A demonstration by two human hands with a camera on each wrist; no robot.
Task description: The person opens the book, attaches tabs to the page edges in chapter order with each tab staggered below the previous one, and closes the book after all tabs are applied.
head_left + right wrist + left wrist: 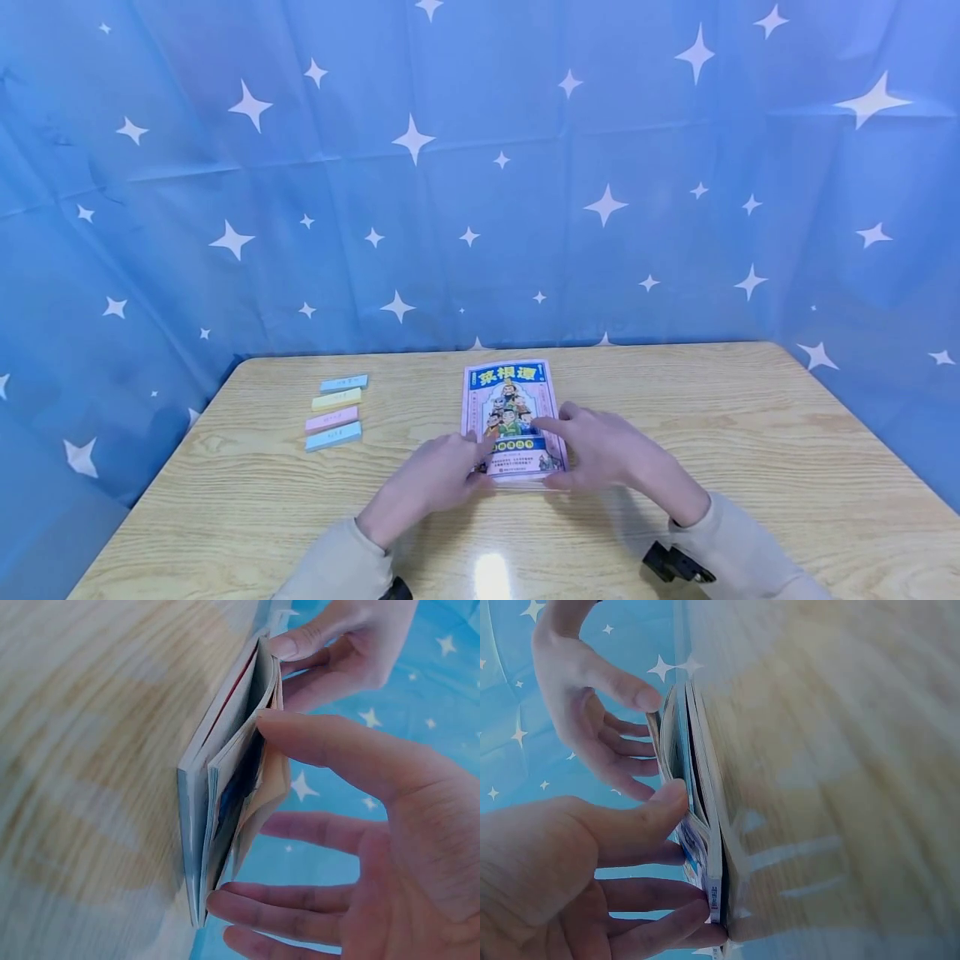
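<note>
A small stack of books point(512, 400) lies on the table, the top one with a pink cover, a blue title band and cartoon figures. My left hand point(438, 473) is at its near left corner; the left wrist view shows the thumb on the near edge of the pages and the fingertips against the side. On the opposite side my right hand point(603, 446) has its thumb at the near edge and loosely bent fingers along the right side. Seen from the right wrist, the layers of the stack point(196, 787) stand slightly fanned apart, with gaps between them.
Left of the books, several slim paper strips lie in a column: a blue strip point(344, 383), a yellow strip point(337, 400), a pink strip point(332, 419) and another blue strip point(333, 437). The wooden table point(712, 417) ends at a blue star-patterned curtain point(495, 200).
</note>
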